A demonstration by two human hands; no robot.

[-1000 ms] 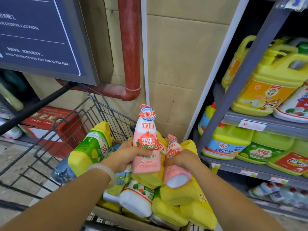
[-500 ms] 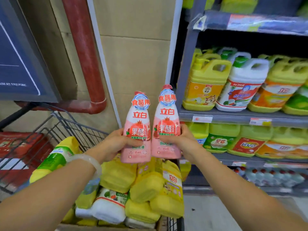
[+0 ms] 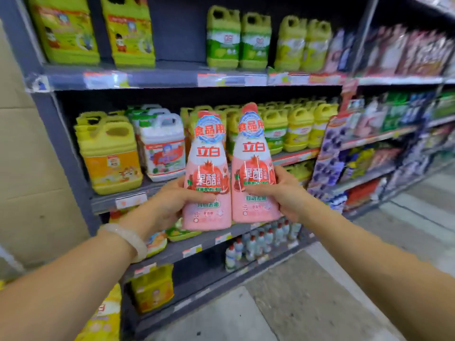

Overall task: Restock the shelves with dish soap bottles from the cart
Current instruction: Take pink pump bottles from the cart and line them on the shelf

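A person's left hand (image 3: 172, 203) and right hand (image 3: 283, 193) are each gripping one upright pink dish soap bottle (image 3: 208, 178) (image 3: 253, 168) side by side, labels facing them, in front of the shelves (image 3: 157, 78) of yellow jugs (image 3: 108, 153), likely seeking a gap to stock.

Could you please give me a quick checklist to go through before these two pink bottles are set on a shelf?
1. Left hand grip on the left pink bottle: fingers wrapped round its lower body, ok.
2. Right hand grip on the right pink bottle: ok.
3. Both bottles upright, labels facing the camera: ok.
4. Caps closed: cannot tell, the tops are blurred.
5. Free slot for pink bottles: the middle shelf looks full of yellow jugs; not ok there.
6. Matching pink stock elsewhere on the shelves: cannot tell.
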